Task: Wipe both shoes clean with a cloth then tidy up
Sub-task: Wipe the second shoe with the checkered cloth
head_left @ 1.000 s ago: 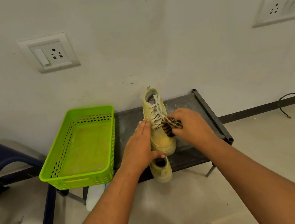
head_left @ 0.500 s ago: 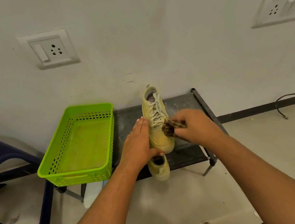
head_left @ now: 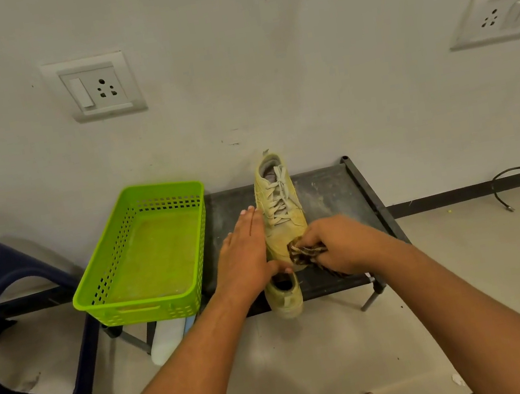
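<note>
Shoe (head_left: 280,214) on the surface (head_left: 330,192), toe between the grips: left grip (head_left: 244,257) lies flat against its side, right grip (head_left: 339,245) clutches the cloth (head_left: 302,253) against its toe.

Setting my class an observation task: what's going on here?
A person is cleaning a yellowish shoe on a low dark rack. The left hand lies flat against its side, while the right hand presses a bunched striped cloth to the toe. A second shoe shows at the rack's front edge.
</note>
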